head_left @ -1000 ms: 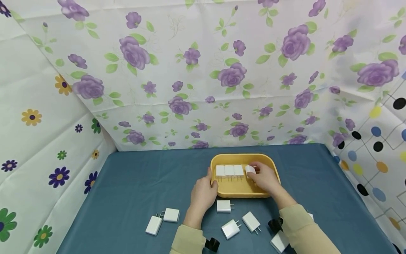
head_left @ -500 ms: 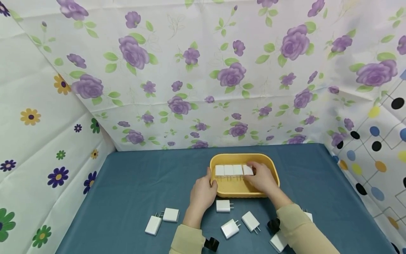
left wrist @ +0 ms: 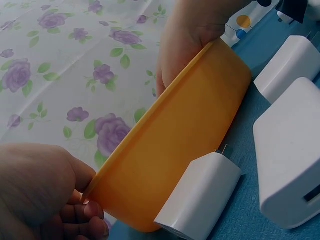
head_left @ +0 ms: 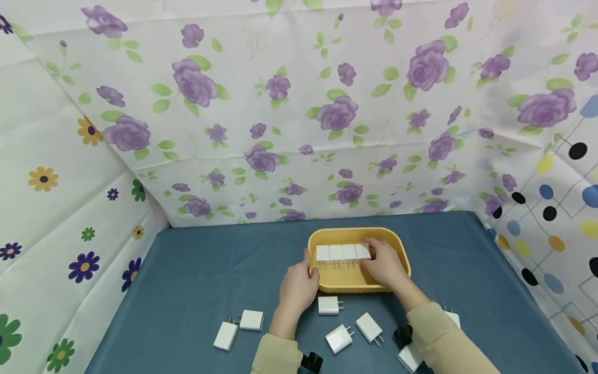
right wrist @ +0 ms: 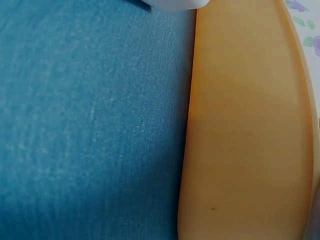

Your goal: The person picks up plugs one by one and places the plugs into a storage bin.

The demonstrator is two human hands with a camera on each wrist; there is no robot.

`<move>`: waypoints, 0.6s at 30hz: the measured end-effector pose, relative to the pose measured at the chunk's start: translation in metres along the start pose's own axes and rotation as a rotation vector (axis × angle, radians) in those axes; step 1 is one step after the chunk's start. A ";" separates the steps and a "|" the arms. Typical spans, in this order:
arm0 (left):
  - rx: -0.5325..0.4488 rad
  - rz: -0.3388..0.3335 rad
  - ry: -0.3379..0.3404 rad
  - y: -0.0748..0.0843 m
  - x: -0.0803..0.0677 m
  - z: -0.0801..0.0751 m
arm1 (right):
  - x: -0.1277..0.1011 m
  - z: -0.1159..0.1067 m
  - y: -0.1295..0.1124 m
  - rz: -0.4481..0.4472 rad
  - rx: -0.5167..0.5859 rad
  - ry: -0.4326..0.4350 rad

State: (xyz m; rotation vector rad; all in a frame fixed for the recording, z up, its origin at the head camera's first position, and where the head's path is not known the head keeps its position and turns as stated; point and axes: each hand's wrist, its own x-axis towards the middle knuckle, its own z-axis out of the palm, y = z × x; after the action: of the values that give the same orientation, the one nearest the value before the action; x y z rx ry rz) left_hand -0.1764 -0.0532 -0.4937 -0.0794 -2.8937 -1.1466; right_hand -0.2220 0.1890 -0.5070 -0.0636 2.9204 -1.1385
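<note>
A yellow plastic tray (head_left: 359,288) sits near the back of the table, and a row of white plug chargers (head_left: 335,253) stands in it, prongs toward me. My left hand (head_left: 299,284) grips the tray's left rim; in the left wrist view its thumb and curled fingers (left wrist: 95,227) hold the edge. Inside the tray, my right hand (head_left: 385,264) pinches the rightmost charger (head_left: 362,251), which stands against the row. The right wrist view has only the tray's outer wall (right wrist: 245,120) and part of a white charger at the top; the fingers are hidden there.
In front of the tray lie loose chargers: one close to its front wall (head_left: 328,306), two nearer (head_left: 339,339), a touching or near-touching pair (head_left: 226,335) at left, and others partly under the right sleeve (head_left: 452,318). Blue cloth (head_left: 187,280) covers the table; patterned sheets hang behind and beside.
My right hand has moved left, bringing its charger from a gap to the end of the row. The left hand stays on the tray rim. The head view has shifted slightly.
</note>
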 end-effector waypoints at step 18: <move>-0.016 0.008 0.003 -0.001 0.000 0.000 | -0.006 -0.007 0.002 -0.068 0.202 0.172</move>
State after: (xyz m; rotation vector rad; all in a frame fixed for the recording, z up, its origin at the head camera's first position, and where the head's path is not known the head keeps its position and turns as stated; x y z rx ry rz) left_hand -0.1762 -0.0542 -0.4945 -0.0890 -2.8794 -1.1674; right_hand -0.2165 0.1956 -0.5033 -0.0670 2.9483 -1.5149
